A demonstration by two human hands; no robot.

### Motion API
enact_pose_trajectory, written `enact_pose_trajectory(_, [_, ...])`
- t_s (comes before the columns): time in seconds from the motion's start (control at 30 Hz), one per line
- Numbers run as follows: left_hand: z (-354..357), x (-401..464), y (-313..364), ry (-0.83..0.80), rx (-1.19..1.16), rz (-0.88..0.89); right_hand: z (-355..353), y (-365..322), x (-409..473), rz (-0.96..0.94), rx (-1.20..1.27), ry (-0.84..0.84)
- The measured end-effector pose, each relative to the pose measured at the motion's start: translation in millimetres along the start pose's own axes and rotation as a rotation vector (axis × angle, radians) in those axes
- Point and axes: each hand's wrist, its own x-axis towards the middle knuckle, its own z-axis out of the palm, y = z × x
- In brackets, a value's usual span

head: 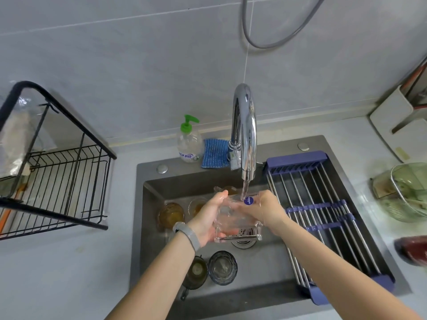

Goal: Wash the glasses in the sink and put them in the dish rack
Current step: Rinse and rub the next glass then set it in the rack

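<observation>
Black wire dish rack (67, 181) stands unloaded on the bench at far left. Left hand (209, 219) cups the clear glass tumbler (235, 218), grip curled round its wall, above the dark sink (265, 259). Right hand (265, 210) grips the opposite side, under the chrome tap (245, 135) stream. Risk: wet glass slips, falls onto amber glasses (172, 213) below.

1. A wall of large pale grey tiles with thin white grout lines (138, 65) fills the upper half of the frame.
2. A grey flexible hose (265, 43) loops down at the upper centre right.
3. A light grey smooth desk (69, 262) spreads across the lower left and runs along the right edge.
4. Soft, even light falls throughout, with faint shadows.
</observation>
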Motion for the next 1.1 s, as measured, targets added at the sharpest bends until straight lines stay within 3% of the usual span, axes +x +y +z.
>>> enact_pose_trajectory(0.07, [-1,-2,0,-0.018,0.019,0.010,-2,2,-6,-0.033,0.036,-0.055])
enact_pose_trajectory(0.2, [-19,-2,-3,-0.048,-0.155,0.066,-18,2,-22,0.102,0.381,-0.540])
enact_pose_trajectory(0.23, [-22,-2,-5,-0.074,-0.213,0.093,-17,4,-23,0.123,0.437,-0.580])
enact_pose_trajectory(0.4, [-21,-2,-15,-0.131,-0.282,0.102,-4,-7,-21,0.146,0.152,-0.278])
enact_pose_trajectory(0.53, [-15,-7,-12,-0.158,-0.341,0.014,-17,-18,-22,0.032,0.103,-0.428])
enact_pose_trajectory(0.6, [-11,-7,-17,-0.168,-0.375,-0.024,-15,-17,-18,-0.026,-0.108,-0.259])
enact_pose_trajectory(0.67, [-9,-5,-20,-0.154,-0.363,-0.029,-10,-16,-15,-0.009,-0.167,-0.116])
enact_pose_trajectory(0.73, [-13,-3,-16,-0.134,-0.380,-0.021,-12,-13,-16,-0.026,-0.068,-0.218])
enact_pose_trajectory(0.83, [-14,-9,-9,-0.067,-0.474,0.004,-23,-14,-20,-0.023,0.197,-0.549])
enact_pose_trajectory(0.97, [-7,-12,-11,-0.045,-0.523,0.167,-12,-15,-21,0.157,0.388,-0.287])
enact_pose_trajectory(1.1, [-8,-11,-17,0.024,-0.442,0.410,-10,-16,-25,0.192,0.530,-0.376])
